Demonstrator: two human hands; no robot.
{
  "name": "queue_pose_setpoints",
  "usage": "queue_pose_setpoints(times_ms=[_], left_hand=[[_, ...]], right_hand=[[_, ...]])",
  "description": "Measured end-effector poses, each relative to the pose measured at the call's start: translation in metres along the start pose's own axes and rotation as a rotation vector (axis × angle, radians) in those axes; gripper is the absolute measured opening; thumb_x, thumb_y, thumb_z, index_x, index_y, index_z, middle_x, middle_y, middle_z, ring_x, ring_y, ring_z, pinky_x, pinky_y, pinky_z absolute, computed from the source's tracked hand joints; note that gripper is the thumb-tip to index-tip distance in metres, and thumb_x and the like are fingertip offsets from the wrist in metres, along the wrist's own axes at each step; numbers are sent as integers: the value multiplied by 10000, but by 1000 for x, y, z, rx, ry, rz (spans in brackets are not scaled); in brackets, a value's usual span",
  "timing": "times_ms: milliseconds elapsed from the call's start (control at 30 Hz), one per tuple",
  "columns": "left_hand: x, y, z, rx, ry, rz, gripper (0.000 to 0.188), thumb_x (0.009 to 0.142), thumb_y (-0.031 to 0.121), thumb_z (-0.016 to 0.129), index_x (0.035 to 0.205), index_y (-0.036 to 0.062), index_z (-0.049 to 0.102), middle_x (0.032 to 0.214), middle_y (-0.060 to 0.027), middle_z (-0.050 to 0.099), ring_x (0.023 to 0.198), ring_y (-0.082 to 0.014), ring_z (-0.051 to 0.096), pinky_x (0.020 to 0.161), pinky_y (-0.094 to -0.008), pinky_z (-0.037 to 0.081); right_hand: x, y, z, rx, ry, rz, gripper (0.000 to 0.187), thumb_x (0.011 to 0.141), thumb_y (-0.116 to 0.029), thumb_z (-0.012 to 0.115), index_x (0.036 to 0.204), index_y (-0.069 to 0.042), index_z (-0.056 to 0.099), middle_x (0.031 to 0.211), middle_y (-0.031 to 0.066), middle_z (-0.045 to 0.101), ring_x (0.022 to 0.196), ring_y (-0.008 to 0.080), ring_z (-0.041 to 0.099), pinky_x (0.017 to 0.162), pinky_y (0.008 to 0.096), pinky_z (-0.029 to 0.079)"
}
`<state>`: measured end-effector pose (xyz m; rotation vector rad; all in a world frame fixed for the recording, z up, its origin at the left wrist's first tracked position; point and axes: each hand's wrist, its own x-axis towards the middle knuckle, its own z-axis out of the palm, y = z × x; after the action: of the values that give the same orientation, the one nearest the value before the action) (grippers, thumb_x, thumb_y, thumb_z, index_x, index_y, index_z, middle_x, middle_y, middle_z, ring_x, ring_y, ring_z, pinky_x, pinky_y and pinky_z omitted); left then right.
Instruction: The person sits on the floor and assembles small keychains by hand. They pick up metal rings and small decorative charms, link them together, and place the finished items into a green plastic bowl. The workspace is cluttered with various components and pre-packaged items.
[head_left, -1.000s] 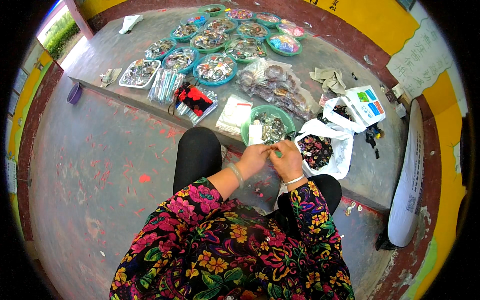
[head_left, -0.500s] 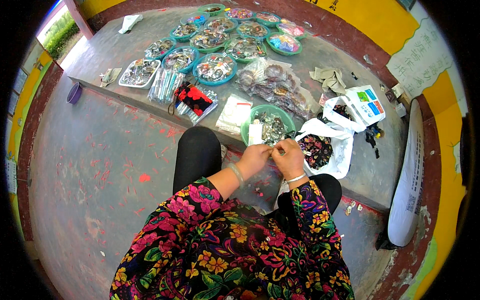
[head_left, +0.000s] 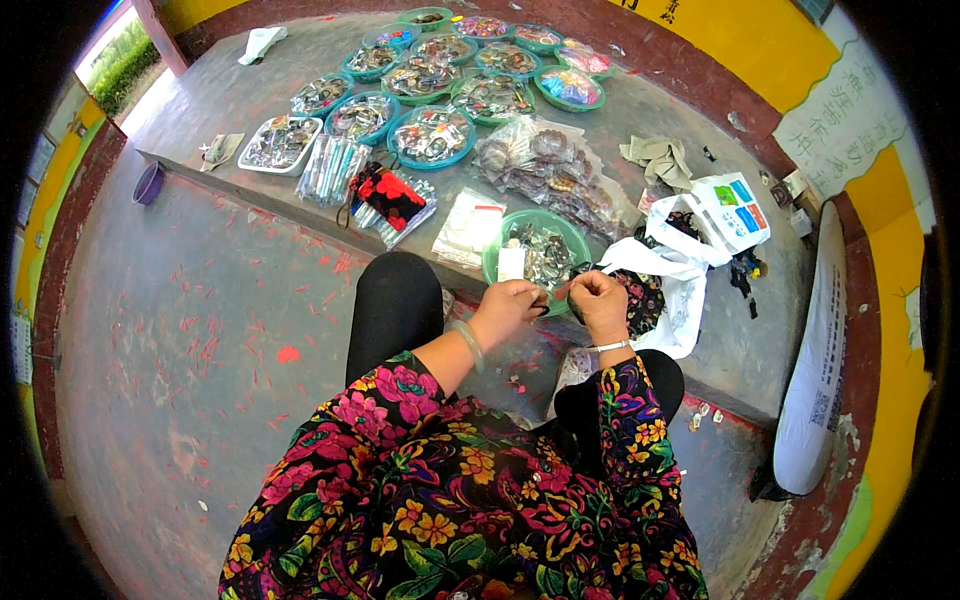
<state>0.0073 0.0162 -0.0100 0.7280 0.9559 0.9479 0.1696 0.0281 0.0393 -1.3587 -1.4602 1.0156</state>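
Note:
My left hand [head_left: 508,310] is closed in a pinch, with a small dark piece showing at its fingertips. Its kind is too small to make out. A little to the right, my right hand [head_left: 602,302] also has its fingertips pressed together; what they pinch cannot be told. Both hands hover at the near rim of a green basin [head_left: 584,240], which holds small clear packets [head_left: 548,252] and a white card [head_left: 511,263]. Beside my right hand lies an open white plastic bag [head_left: 685,325] of dark flowered pieces [head_left: 645,303], partly hidden by that hand.
Several basins [head_left: 432,162] of packaged small goods stand farther back on the raised ledge. Bundled pens [head_left: 332,170], a red-and-black pouch [head_left: 388,196], flat clear packets [head_left: 468,228] and bagged brown items [head_left: 560,175] lie nearer. A second white bag [head_left: 735,215] sits right. A purple bowl [head_left: 148,186] rests lower left.
My hands, which met at the fingertips, have drawn apart. The right one shifted to the right over the bag's edge, and the dark piece now shows in my left fingers.

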Motion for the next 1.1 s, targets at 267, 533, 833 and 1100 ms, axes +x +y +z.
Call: queue_pose_setpoints(times_ms=[267, 533, 833, 1100], left_hand=[[-8, 14, 4, -135, 68, -71, 183, 879, 54, 445, 938, -73, 563, 941, -120, 582, 875, -180, 572, 778, -273, 498], [0, 13, -11, -243, 212, 34, 157, 866, 56, 462, 894, -63, 559, 889, -104, 575, 828, -179, 572, 775, -276, 496], [-2, 21, -9, -273, 284, 102, 143, 857, 55, 462, 891, -51, 553, 844, -96, 562, 768, -169, 565, 683, -266, 495], [0, 14, -7, -272, 188, 80, 152, 867, 69, 466, 895, -57, 547, 860, -103, 561, 831, -178, 553, 754, -276, 484]], right_hand=[[9, 21, -13, 55, 66, 53, 67, 744, -54, 584, 728, 0, 620, 604, -43, 552, 532, 14, 435, 470, 175, 345], [9, 18, -20, 110, 68, 73, 64, 766, -56, 592, 751, 1, 614, 647, -55, 536, 559, 14, 421, 503, 167, 325], [-6, -3, -29, -58, -108, -79, 70, 752, -53, 605, 780, 11, 603, 714, 3, 572, 639, 62, 503, 568, 206, 396], [-61, 2, -148, 228, 315, -80, 75, 776, -20, 586, 845, 5, 604, 839, 32, 596, 781, 96, 524, 714, 221, 404]])
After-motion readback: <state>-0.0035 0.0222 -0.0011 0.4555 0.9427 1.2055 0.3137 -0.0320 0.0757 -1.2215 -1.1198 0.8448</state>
